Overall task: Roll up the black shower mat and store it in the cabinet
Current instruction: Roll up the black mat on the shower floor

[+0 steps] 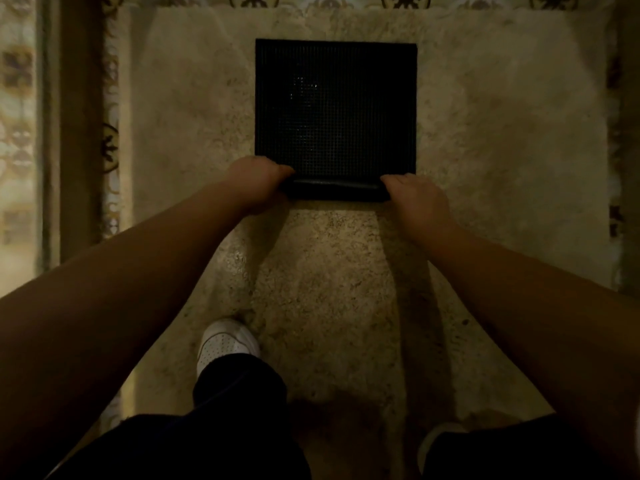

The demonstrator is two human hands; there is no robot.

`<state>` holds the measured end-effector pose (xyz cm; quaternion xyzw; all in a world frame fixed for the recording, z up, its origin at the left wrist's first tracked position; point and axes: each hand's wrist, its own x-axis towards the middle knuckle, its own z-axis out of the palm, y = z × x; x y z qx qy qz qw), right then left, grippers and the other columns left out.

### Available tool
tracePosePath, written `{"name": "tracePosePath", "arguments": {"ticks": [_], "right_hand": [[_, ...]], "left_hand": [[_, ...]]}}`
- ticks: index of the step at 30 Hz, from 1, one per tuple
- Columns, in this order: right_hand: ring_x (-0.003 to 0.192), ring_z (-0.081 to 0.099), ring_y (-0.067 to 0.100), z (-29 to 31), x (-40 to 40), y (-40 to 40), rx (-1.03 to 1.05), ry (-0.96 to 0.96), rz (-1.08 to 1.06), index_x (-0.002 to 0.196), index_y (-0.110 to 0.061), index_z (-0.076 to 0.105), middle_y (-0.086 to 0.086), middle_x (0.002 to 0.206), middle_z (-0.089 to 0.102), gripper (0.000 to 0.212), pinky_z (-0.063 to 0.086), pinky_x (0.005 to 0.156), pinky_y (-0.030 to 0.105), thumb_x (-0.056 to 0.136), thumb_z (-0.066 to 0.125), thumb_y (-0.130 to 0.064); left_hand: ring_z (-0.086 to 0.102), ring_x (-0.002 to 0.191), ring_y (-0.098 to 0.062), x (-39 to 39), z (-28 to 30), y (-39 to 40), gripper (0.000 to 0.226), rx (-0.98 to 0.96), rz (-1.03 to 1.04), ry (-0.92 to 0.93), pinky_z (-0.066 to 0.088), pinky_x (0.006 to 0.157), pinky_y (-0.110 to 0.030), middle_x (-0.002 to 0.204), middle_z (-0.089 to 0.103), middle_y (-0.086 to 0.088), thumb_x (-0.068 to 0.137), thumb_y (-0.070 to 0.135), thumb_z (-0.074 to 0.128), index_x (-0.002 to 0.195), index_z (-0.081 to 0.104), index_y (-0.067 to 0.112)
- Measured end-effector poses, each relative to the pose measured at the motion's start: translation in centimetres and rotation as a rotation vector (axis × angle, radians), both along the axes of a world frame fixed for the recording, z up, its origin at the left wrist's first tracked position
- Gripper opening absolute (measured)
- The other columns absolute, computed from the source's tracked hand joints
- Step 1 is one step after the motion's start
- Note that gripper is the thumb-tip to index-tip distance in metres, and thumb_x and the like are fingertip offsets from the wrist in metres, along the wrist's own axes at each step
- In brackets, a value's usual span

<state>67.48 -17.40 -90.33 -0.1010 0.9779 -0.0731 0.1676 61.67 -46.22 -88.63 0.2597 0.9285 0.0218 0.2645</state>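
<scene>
The black shower mat (335,109) lies flat on the beige stone floor, its surface a fine grid. Its near edge is curled into a short tight roll (335,188) that runs left to right. My left hand (254,183) grips the left end of that roll, fingers curled over it. My right hand (417,199) grips the right end the same way. The far part of the mat lies unrolled. No cabinet is in view.
The stone floor (502,150) is bordered by patterned tiles (110,140) at the left and top. A raised threshold strip (52,150) runs along the left. My white shoe (225,341) and dark trouser legs stand just behind my arms.
</scene>
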Motion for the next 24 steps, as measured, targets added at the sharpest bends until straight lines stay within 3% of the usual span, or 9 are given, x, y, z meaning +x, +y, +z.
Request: {"name": "tracePosePath", "arguments": {"ticks": [3, 6, 8, 11, 13, 17, 21, 24], "right_hand": [[0.092, 0.062, 0.035, 0.0, -0.3, 0.8, 0.015, -0.064, 0.026, 0.127, -0.016, 0.048, 0.013, 0.105, 0.065, 0.042, 0.048, 0.065, 0.038, 0.087, 0.059, -0.021], [0.083, 0.063, 0.033, -0.6, -0.3, 1.5, 0.039, -0.082, 0.07, 0.122, -0.02, 0.046, 0.01, 0.098, 0.066, 0.038, 0.044, 0.06, 0.034, 0.088, 0.059, -0.032], [0.086, 0.064, 0.033, -0.8, -0.3, 1.6, 0.015, -0.087, 0.067, 0.123, -0.023, 0.047, 0.01, 0.102, 0.067, 0.035, 0.044, 0.063, 0.035, 0.09, 0.057, -0.034], [0.096, 0.063, 0.034, -0.6, -1.2, 2.0, -0.034, -0.141, 0.045, 0.127, -0.027, 0.049, 0.009, 0.114, 0.067, 0.038, 0.045, 0.07, 0.036, 0.09, 0.057, -0.033], [0.104, 0.061, 0.033, -0.4, -1.9, 2.4, -0.062, -0.193, 0.054, 0.128, -0.026, 0.052, 0.008, 0.122, 0.063, 0.038, 0.047, 0.078, 0.038, 0.091, 0.058, -0.031], [0.118, 0.046, 0.03, -0.5, -2.4, 2.2, -0.145, -0.195, 0.055, 0.132, -0.016, 0.055, 0.01, 0.126, 0.051, 0.043, 0.042, 0.094, 0.042, 0.09, 0.061, -0.025], [0.122, 0.043, 0.032, -0.6, -2.4, 2.0, -0.148, -0.146, -0.01, 0.139, -0.014, 0.048, 0.014, 0.129, 0.054, 0.046, 0.04, 0.097, 0.042, 0.094, 0.056, -0.024], [0.12, 0.048, 0.034, -0.4, -1.9, 1.8, -0.099, -0.098, 0.043, 0.137, -0.011, 0.045, 0.016, 0.131, 0.055, 0.055, 0.043, 0.096, 0.045, 0.088, 0.065, -0.026]], "left_hand": [[0.06, 0.094, -0.035, 0.3, 0.0, -0.1, 0.049, -0.019, 0.044, -0.121, 0.046, 0.071, -0.035, 0.111, 0.062, -0.017, 0.086, 0.031, 0.065, 0.127, 0.044, 0.013], [0.059, 0.092, -0.034, 1.0, -0.3, -0.3, 0.043, -0.01, 0.068, -0.149, 0.045, 0.07, -0.035, 0.108, 0.06, -0.018, 0.088, 0.031, 0.063, 0.123, 0.043, 0.014], [0.056, 0.101, -0.033, 1.9, -0.6, -0.4, 0.037, 0.031, 0.083, -0.097, 0.05, 0.079, -0.041, 0.114, 0.059, -0.017, 0.089, 0.028, 0.06, 0.122, 0.049, 0.013], [0.042, 0.12, -0.036, 4.2, -1.2, -0.4, 0.054, 0.017, 0.054, 0.066, 0.043, 0.095, -0.047, 0.133, 0.047, -0.019, 0.089, 0.032, 0.059, 0.137, 0.045, 0.01], [0.043, 0.117, -0.035, 4.7, -1.3, -0.1, 0.064, -0.039, 0.019, 0.105, 0.044, 0.093, -0.047, 0.13, 0.045, -0.019, 0.085, 0.036, 0.063, 0.138, 0.04, 0.01], [0.051, 0.106, -0.036, 3.4, -0.5, 0.4, 0.048, -0.05, 0.009, 0.128, 0.046, 0.086, -0.046, 0.118, 0.054, -0.019, 0.087, 0.023, 0.059, 0.129, 0.045, 0.007], [0.055, 0.1, -0.039, 3.1, 0.2, 0.7, 0.041, 0.01, 0.047, 0.076, 0.047, 0.081, -0.047, 0.111, 0.058, -0.021, 0.089, 0.022, 0.056, 0.124, 0.047, 0.004], [0.058, 0.097, -0.038, 2.6, 0.4, 0.7, 0.035, 0.032, 0.076, 0.046, 0.049, 0.08, -0.045, 0.108, 0.061, -0.022, 0.09, 0.023, 0.057, 0.118, 0.052, 0.004]]}}
